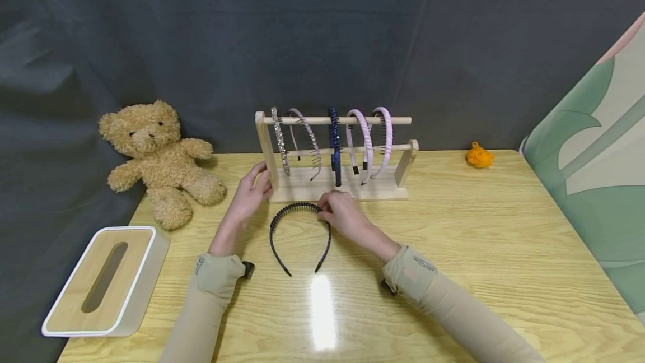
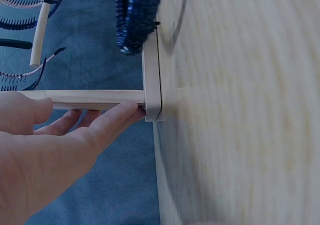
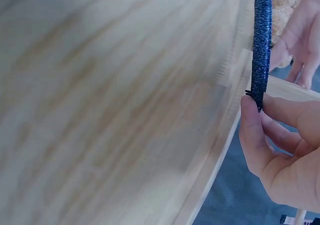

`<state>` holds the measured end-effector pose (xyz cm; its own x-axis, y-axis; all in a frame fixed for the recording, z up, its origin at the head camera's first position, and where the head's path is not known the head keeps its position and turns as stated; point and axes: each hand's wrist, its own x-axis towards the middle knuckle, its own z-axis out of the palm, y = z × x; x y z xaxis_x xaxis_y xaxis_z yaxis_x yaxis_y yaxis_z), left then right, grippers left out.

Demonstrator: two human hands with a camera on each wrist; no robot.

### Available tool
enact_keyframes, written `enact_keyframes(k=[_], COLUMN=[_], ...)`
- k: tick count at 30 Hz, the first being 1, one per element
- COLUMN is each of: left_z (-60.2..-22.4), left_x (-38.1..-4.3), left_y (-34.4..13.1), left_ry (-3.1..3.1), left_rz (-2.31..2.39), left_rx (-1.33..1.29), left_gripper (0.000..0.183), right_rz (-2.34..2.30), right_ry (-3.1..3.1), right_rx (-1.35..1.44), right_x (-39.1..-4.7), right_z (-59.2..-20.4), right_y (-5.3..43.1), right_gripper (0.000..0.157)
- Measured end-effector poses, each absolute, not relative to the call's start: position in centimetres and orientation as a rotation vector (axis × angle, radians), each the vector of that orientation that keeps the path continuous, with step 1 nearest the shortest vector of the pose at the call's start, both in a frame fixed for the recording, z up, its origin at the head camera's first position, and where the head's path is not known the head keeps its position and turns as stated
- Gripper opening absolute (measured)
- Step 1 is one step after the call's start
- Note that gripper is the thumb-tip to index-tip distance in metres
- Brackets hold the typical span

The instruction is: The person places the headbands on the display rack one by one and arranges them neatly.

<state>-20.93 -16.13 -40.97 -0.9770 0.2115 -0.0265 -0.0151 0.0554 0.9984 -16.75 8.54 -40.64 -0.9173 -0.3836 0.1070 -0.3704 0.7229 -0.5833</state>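
Observation:
My right hand (image 1: pixel 347 214) pinches a dark blue glittery headband (image 1: pixel 272 234) between thumb and fingers, on the right of its arch in the head view. The headband has comb teeth inside and its two ends point towards me. The right wrist view shows thumb and fingertips closed on the shimmering headband (image 3: pixel 262 45). My left hand (image 1: pixel 247 195) is at the left side of a wooden headband rack (image 1: pixel 337 192). In the left wrist view its fairly straight fingers (image 2: pixel 107 121) touch the rack's side post (image 2: pixel 100 97) near the base.
Several headbands hang on the rack's rods, among them a silver glittery one (image 1: pixel 280 142), a navy one (image 1: pixel 335 144) and a lilac one (image 1: pixel 387 133). A teddy bear (image 1: pixel 163 164) and a tissue box (image 1: pixel 146 290) are on the left. An orange crumpled item (image 1: pixel 479 156) lies back right.

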Motion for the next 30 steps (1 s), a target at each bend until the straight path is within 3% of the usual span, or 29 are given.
enact_keyframes(k=[30], left_z=[-41.0], left_x=[-20.8], left_y=[-16.0], left_ry=[2.176], left_rz=[2.043], left_rx=[0.217], left_gripper=[0.051], right_rz=[-1.145], right_ry=[2.892], right_rx=[-0.703], right_x=[-14.5], right_z=[-37.2], right_y=[10.8], right_gripper=[0.010])
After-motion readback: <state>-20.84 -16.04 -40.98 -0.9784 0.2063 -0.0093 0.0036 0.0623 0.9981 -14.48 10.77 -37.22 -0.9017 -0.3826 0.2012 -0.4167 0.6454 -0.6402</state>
